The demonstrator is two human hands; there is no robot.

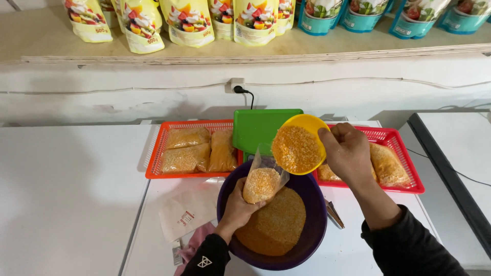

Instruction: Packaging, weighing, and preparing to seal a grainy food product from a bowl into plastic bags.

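Observation:
My left hand [236,207] holds a small clear plastic bag [262,181], partly filled with orange-yellow grain, over a purple bowl [317,214]. The bowl holds a heap of the same grain [273,225]. My right hand [348,151] grips a small yellow bowl [302,143] full of grain, tilted toward the bag's open mouth. A green scale platform [258,125] stands just behind the bag.
An orange basket [153,158] at the left holds filled grain bags [186,151]. A red basket [409,168] at the right holds more bags. A white paper pouch [186,212] and pink cloth [194,245] lie left of the purple bowl. Yellow and teal pouches line the shelf [255,48] above.

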